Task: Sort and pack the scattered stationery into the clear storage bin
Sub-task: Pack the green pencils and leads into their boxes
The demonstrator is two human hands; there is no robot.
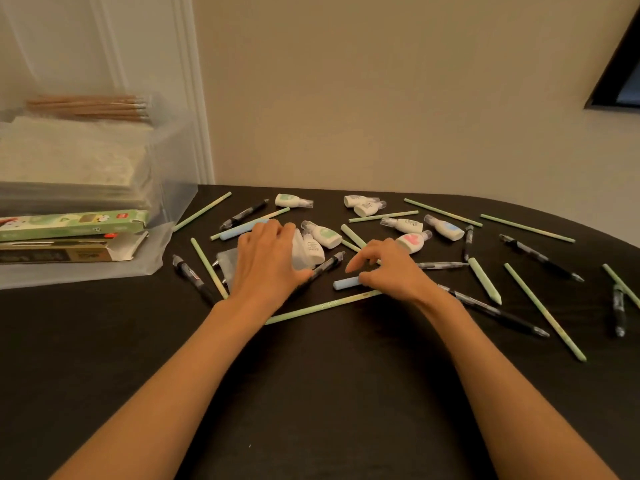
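Left hand (266,261): your fingers lie together over a white correction tape (310,252); grip cannot be told.
Right hand (389,268): fingers apart, bent; thumb on a blue stick (344,283); hold unclear.
Clear storage bin (162,209): well left of your left fingertips, already holding wooden pencils (86,105) and boxes (69,225).
Remaining: black pens (540,258) and green pencils (545,311) lie scattered around both hands, so most of the job looks undone.
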